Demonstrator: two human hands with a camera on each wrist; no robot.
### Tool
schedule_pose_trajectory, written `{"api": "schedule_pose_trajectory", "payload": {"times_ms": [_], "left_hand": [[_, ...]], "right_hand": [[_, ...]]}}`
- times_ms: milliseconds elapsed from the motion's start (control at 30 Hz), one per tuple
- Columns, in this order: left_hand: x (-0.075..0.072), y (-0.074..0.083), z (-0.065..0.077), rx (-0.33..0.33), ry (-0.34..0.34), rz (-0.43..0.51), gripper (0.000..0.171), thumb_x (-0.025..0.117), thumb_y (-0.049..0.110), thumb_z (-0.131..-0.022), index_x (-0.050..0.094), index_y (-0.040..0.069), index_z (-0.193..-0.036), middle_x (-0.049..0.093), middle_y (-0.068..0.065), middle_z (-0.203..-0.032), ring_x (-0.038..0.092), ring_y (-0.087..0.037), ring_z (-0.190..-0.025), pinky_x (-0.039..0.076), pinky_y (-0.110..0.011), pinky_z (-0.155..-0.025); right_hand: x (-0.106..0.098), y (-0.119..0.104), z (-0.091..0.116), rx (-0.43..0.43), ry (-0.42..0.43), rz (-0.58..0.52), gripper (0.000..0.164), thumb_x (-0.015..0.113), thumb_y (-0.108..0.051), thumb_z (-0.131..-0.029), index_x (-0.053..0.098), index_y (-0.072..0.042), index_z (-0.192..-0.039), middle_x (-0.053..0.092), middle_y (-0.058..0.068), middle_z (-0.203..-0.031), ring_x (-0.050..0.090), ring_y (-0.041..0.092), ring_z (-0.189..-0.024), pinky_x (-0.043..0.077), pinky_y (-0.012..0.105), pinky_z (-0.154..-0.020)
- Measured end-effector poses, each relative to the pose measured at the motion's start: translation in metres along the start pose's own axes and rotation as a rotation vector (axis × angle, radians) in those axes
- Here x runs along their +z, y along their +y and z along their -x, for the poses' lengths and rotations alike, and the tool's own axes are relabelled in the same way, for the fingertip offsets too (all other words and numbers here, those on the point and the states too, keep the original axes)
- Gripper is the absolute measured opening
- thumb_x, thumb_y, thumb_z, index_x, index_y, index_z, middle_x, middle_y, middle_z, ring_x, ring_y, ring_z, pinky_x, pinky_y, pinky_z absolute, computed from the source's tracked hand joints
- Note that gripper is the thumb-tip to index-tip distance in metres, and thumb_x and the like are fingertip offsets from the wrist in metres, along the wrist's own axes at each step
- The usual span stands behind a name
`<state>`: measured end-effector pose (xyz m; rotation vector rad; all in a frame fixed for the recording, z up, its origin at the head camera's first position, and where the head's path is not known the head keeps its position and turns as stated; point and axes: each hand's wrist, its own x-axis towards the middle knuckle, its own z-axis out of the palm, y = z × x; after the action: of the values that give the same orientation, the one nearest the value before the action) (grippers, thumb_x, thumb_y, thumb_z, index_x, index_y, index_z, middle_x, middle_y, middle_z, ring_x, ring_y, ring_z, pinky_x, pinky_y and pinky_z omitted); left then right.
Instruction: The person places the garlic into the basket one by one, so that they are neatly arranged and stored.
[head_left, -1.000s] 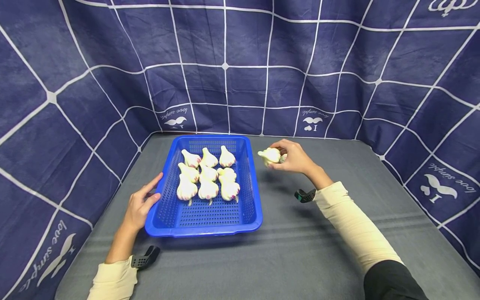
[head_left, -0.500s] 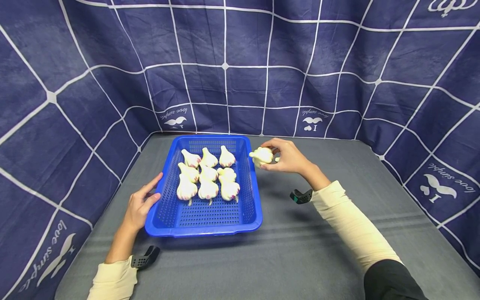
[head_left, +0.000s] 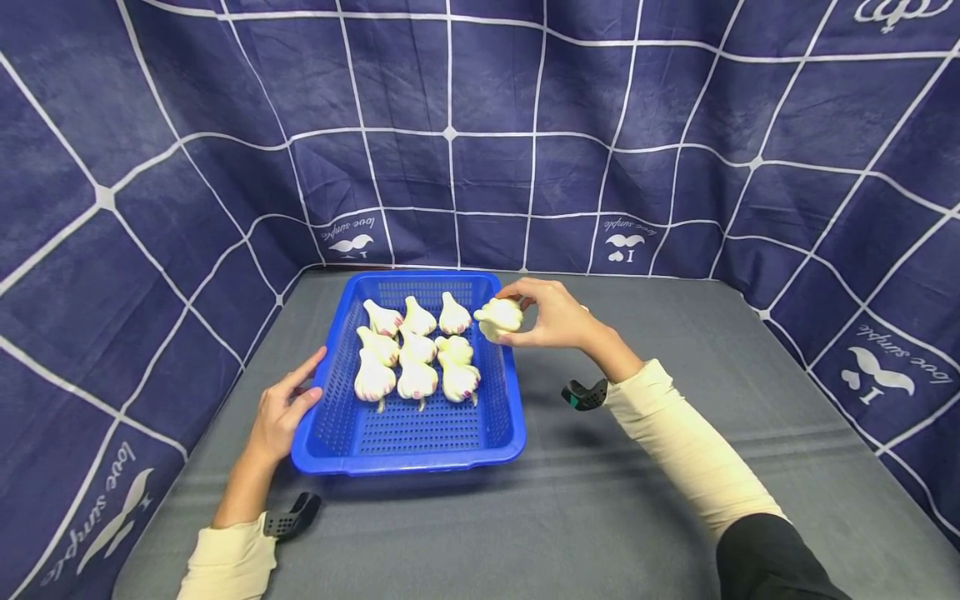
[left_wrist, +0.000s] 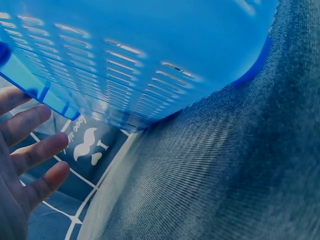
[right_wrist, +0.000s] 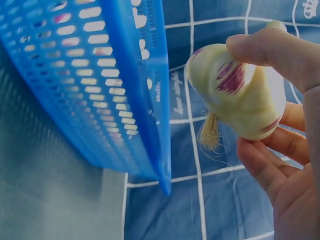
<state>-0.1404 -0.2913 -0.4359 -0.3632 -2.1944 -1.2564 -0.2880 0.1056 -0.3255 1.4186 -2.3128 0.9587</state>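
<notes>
A blue perforated plastic basket (head_left: 420, 433) stands on the grey cloth in the head view, with several white garlic bulbs (head_left: 416, 379) in rows inside. My left hand (head_left: 279, 421) is at its left rim, thumb and forefinger touching the edge. In the left wrist view, fingers (left_wrist: 45, 150) are extended and spread beside the basket wall (left_wrist: 150, 45). Thumb and fingers of my right hand (head_left: 555, 315) grip one garlic bulb (head_left: 501, 318) over the basket's right rim. Purple streaks and a root tuft show on that garlic bulb (right_wrist: 240, 95) in the right wrist view.
Grey cloth (head_left: 600, 500) covers the table around the basket. A blue curtain (head_left: 487, 167) with white grid lines rises behind and at both sides. A small pale bit (head_left: 585, 308) peeks out behind my right hand, too little to identify.
My right hand has moved left with the garlic bulb, from beside the basket to over its right rim. The left hand and the basket have stayed in place.
</notes>
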Motion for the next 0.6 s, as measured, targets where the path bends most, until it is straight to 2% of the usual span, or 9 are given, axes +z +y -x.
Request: {"api": "schedule_pose_trajectory", "payload": {"times_ms": [367,600], "left_hand": [[-0.001,0.001,0.000,-0.011,-0.012,-0.009,0.048,0.055,-0.003,-0.087,0.058,-0.001,-0.135,0.066,-0.028,-0.110,0.056,0.008,-0.092,0.044,-0.010,-0.076],[-0.002,0.002,0.000,-0.026,-0.019,0.002,0.048,0.055,-0.003,-0.087,0.058,-0.001,-0.135,0.067,-0.026,-0.106,0.062,0.004,-0.082,0.045,-0.010,-0.074]], "right_hand": [[0.009,-0.014,-0.011,-0.029,-0.046,-0.067,0.051,0.089,-0.025,-0.067,0.070,-0.003,-0.109,0.067,0.004,-0.103,0.062,0.014,-0.091,0.054,0.030,-0.082],[0.018,-0.020,-0.020,-0.056,-0.066,-0.077,0.049,0.089,-0.025,-0.067,0.070,-0.004,-0.107,0.066,0.001,-0.100,0.061,0.012,-0.091,0.054,0.028,-0.081]]}}
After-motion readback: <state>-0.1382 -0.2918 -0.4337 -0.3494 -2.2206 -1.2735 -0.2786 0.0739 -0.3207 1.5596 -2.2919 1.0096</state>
